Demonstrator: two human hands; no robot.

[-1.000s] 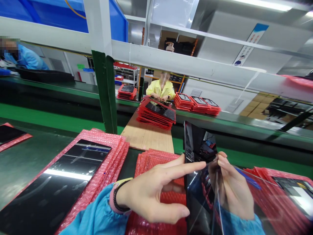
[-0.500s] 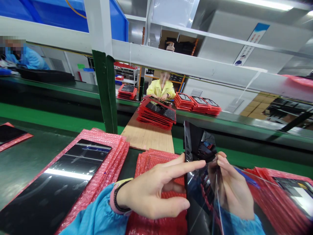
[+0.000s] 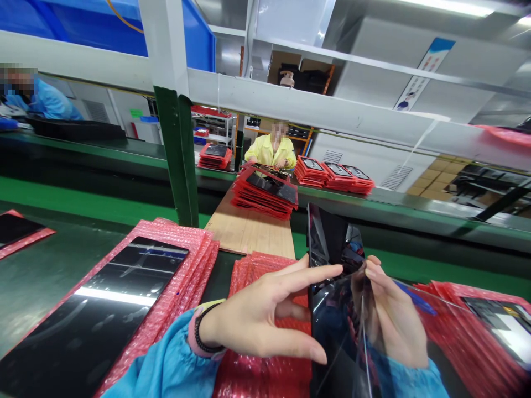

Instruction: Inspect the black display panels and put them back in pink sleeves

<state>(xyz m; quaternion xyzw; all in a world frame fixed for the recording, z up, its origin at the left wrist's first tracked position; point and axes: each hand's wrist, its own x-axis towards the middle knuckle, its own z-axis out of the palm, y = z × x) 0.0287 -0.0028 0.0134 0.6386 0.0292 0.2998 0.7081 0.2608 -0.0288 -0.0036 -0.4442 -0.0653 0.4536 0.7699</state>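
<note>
A glossy black display panel [image 3: 326, 235] stands steeply tilted in front of me. My left hand [image 3: 261, 312] grips its left edge, index finger and thumb reaching over the glass, the other fingers partly hidden behind. Between the thumb and fingertips of my right hand [image 3: 400, 318] is a clear film [image 3: 357, 315], lifted off the upper part of the glass. Lower down, film and panel overlap, so I cannot tell where they still touch. A blue strip [image 3: 421, 301] shows through the film beside the right hand. Red bubble-wrap bags [image 3: 257, 265] lie beneath my left hand.
At left, another black panel [image 3: 103, 309] rests on stacked pink bubble-wrap bags [image 3: 203, 271]. A pile of red bags [image 3: 456, 331] with a panel stands at right. Ahead, a wooden board [image 3: 249, 232] bears stacked panels [image 3: 269, 193]. A co-worker in yellow [image 3: 269, 149] sits beyond.
The panel and both hands have shifted slightly left in view. My left index finger and thumb are spread a little wider; the right hand keeps its pinch on the film.
</note>
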